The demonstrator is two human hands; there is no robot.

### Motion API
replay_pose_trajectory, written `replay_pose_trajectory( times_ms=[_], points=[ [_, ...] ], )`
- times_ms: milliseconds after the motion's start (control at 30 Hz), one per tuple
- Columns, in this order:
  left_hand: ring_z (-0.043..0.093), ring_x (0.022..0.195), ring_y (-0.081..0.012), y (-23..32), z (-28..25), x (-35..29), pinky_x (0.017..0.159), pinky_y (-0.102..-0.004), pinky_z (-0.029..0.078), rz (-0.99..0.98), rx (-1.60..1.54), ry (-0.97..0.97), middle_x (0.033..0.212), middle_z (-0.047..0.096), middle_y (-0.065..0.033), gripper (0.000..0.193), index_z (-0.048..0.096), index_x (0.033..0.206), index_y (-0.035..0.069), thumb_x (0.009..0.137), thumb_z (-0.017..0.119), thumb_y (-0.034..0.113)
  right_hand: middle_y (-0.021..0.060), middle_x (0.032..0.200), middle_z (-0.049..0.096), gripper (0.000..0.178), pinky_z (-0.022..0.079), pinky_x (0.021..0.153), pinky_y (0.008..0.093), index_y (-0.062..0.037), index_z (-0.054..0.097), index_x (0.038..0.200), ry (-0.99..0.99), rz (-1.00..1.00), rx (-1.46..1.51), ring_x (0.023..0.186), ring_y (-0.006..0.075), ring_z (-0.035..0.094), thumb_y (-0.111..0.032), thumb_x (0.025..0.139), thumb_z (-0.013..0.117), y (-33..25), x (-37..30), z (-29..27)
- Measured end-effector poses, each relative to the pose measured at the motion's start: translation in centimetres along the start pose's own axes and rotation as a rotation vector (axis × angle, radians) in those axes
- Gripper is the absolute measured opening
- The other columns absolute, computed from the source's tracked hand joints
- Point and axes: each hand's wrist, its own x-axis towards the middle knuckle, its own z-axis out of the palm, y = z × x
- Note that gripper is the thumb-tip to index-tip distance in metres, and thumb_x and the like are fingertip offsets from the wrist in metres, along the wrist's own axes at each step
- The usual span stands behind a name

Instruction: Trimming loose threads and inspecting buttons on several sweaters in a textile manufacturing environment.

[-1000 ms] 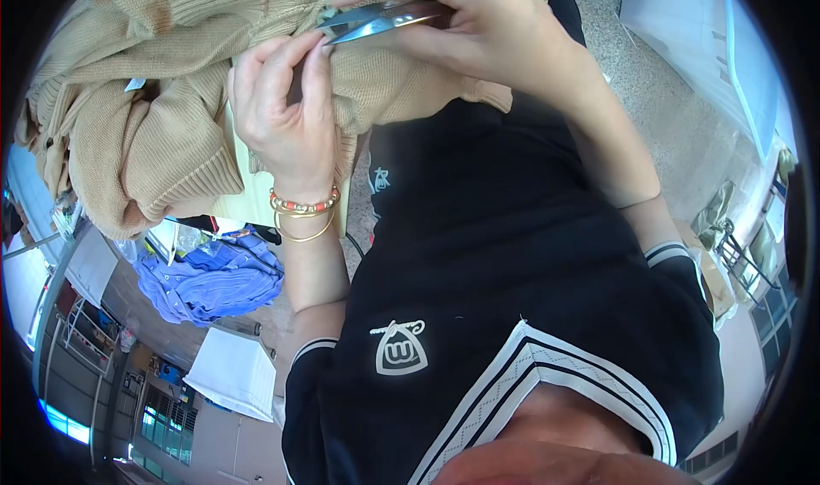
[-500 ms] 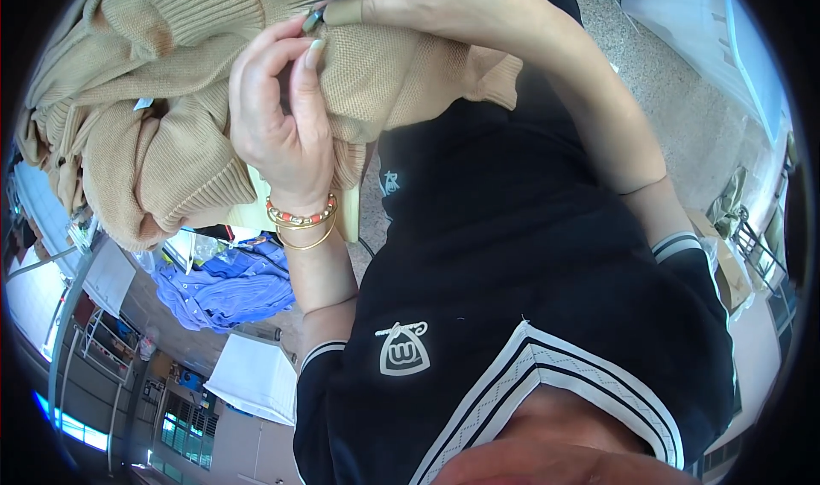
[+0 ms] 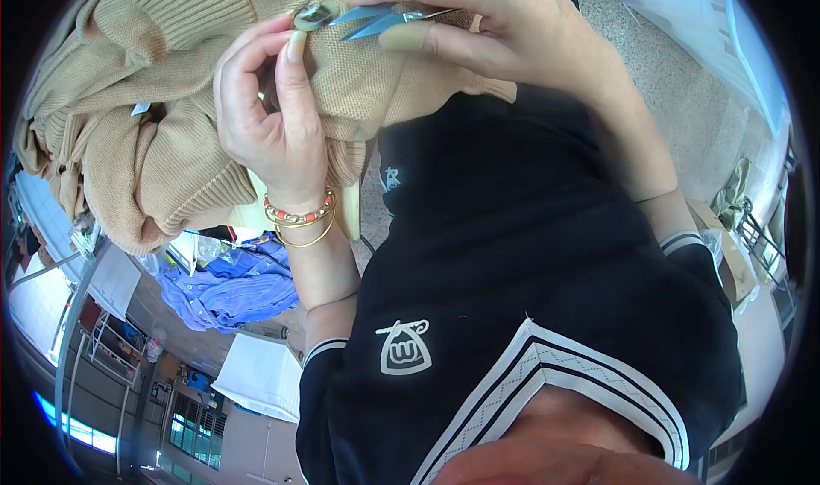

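A tan knit sweater [image 3: 367,88] lies bunched across the top of the view. At its surface my left hand [image 3: 278,113], wearing bracelets, pinches a dark, shiny button [image 3: 313,15] between thumb and fingertips. Whether the button is attached to the knit is hard to see. My right hand [image 3: 521,37] grips small thread snips [image 3: 376,22], with a tan cover on the thumb. Their two blades are spread apart and point left, the tips close beside the button. Part of the snips' handle is hidden by the right hand.
Blue-purple garments [image 3: 231,289] are heaped below the sweater on the left. A white box-like bin [image 3: 256,374] stands on the floor beyond them. To the right are a cardboard box [image 3: 726,259] and a pale translucent panel [image 3: 709,41].
The snips have swung into clearer view with their blades spread, and my right hand has shifted right. My left hand has moved slightly left, and the button now faces up more.
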Motion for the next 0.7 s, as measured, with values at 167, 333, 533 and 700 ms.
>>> replay_pose_trajectory(
  times_ms=[167, 333, 533, 700],
  points=[
    [0.064, 0.083, -0.0129, -0.8, 0.4, 0.3, 0.069, -0.0229, 0.052, 0.214, 0.131, 0.027, 0.103, 0.069, -0.0119, 0.009, 0.065, 0.095, 0.002, 0.087, 0.07, 0.003, 0.0077, 0.081, 0.055, 0.023, 0.046, 0.068, 0.0343, -0.0087, 0.069, 0.102, 0.009, -0.04, -0.133, 0.077, 0.0269, 0.056, -0.024, 0.085, 0.069, 0.3, 0.3, 0.9],
    [0.065, 0.081, -0.0129, -0.7, 0.5, 0.0, 0.067, -0.0223, 0.053, 0.161, 0.008, 0.005, 0.103, 0.07, -0.0126, 0.01, 0.063, 0.094, 0.001, 0.086, 0.07, 0.001, 0.0062, 0.084, 0.059, 0.025, 0.048, 0.065, 0.0359, -0.0125, 0.07, 0.107, -0.043, 0.078, -0.168, 0.083, 0.027, 0.059, -0.022, 0.084, 0.069, -0.6, 1.4, 0.4],
    [0.065, 0.084, -0.0121, -0.7, 0.7, 0.0, 0.071, -0.0226, 0.054, 0.077, -0.07, 0.031, 0.106, 0.068, -0.0153, 0.01, 0.06, 0.1, -0.003, 0.091, 0.065, -0.002, 0.0057, 0.084, 0.06, 0.028, 0.05, 0.07, 0.0373, -0.0138, 0.07, 0.11, 0.022, 0.115, 0.043, 0.083, 0.0266, 0.061, -0.019, 0.082, 0.069, -0.2, 1.0, 0.0],
    [0.064, 0.087, -0.0117, -0.3, 0.9, 0.1, 0.074, -0.0229, 0.054, -0.02, -0.202, 0.033, 0.109, 0.067, -0.0169, 0.01, 0.059, 0.103, -0.004, 0.094, 0.061, -0.002, 0.0057, 0.085, 0.06, 0.03, 0.05, 0.07, 0.0373, -0.0138, 0.069, 0.11, 0.029, 0.099, -0.03, 0.083, 0.0267, 0.062, -0.02, 0.081, 0.07, -0.1, 1.2, 0.4]
  ],
)
